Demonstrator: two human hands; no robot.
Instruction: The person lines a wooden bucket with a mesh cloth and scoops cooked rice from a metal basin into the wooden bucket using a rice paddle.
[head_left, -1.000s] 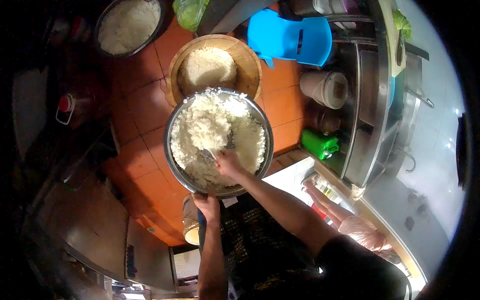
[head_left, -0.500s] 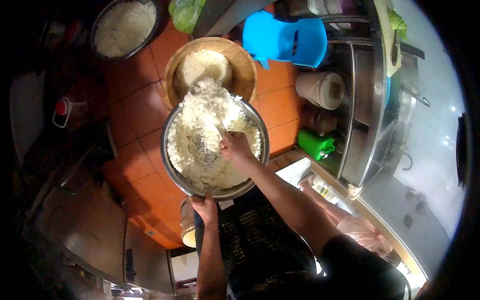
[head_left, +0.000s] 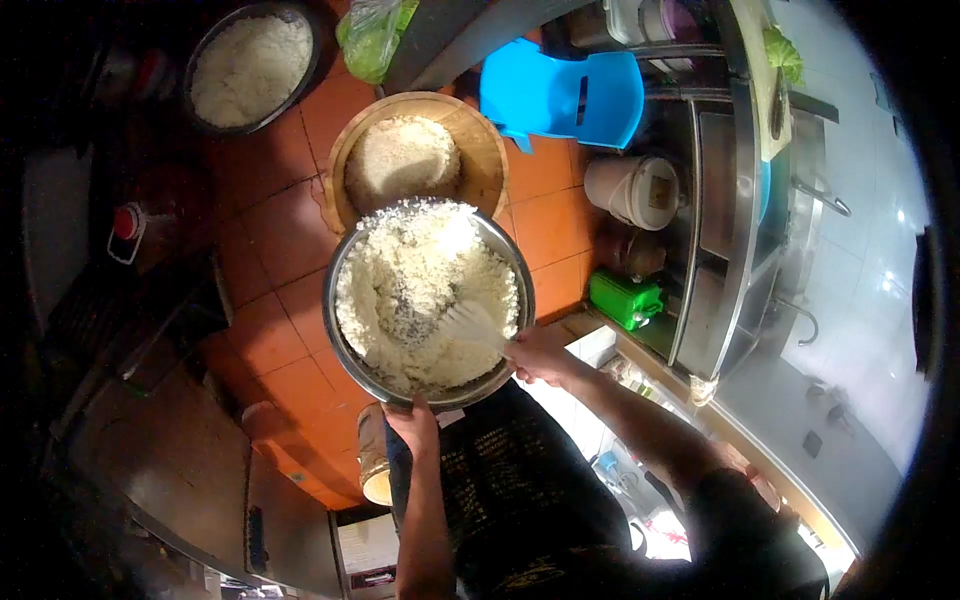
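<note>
A metal bowl (head_left: 334,312) full of white rice (head_left: 425,265) is held in front of my body. My left hand (head_left: 414,428) grips its near rim, thumb on the edge. At the bowl's right side my right hand (head_left: 540,357) is closed round the handle of a pale, slotted spatula (head_left: 475,326), whose head is over the rice. Just past the bowl's far rim stands a round wooden tub (head_left: 485,150) with a mound of rice (head_left: 405,155) in it.
Beyond, at the upper left, a dark basin (head_left: 310,75) holds more rice. A blue plastic stool (head_left: 560,95), a white bucket (head_left: 632,192) and a green container (head_left: 625,299) are on the right, beside metal shelving. Another person's arm (head_left: 750,470) shows at the lower right.
My right hand has drawn back from over the bowl's middle to its right side with the spatula. The clump of rice lifted toward the tub is gone from the spatula. The left hand keeps its hold.
</note>
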